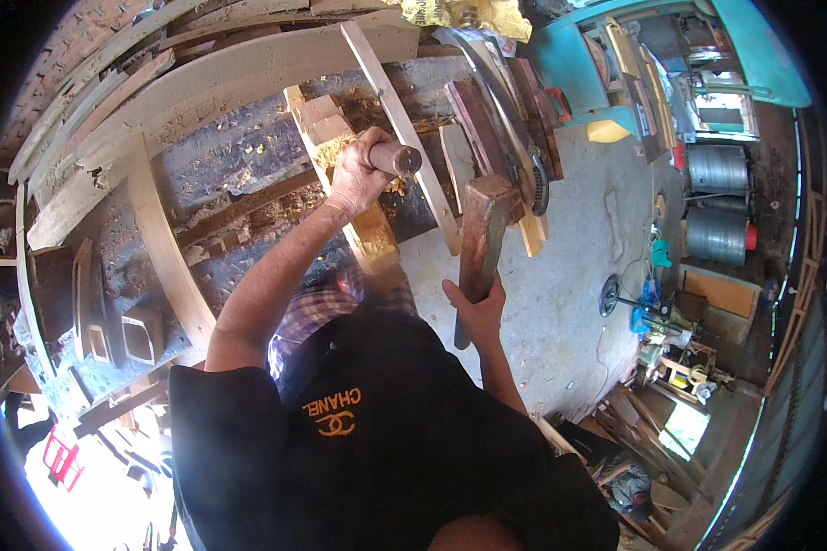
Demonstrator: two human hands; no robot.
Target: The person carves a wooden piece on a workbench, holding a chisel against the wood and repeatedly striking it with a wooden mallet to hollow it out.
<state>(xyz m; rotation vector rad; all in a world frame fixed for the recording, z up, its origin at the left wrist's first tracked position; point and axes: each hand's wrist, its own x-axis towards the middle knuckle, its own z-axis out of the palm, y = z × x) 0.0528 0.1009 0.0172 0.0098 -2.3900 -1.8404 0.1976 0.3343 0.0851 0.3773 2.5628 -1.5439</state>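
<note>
My left hand (358, 174) is wrapped round the thick wooden handle of a chisel (397, 160), its round end facing up. The chisel's blade is hidden behind the hand. Under it lies a pale wooden beam (374, 241), with curled wood shavings (333, 150) heaped beside my fingers. My right hand (480, 314) grips the shaft of a wooden mallet (487, 216). The mallet's long, worn brown head is raised to the right of the beam, apart from the chisel.
A dark, chip-strewn workbench (239, 151) bears long planks, among them a pale batten (400, 115). Several boards and a brush (539, 184) lie along its right end. Beyond is a concrete floor (570, 303) with metal drums (719, 236) and stacked timber farther right.
</note>
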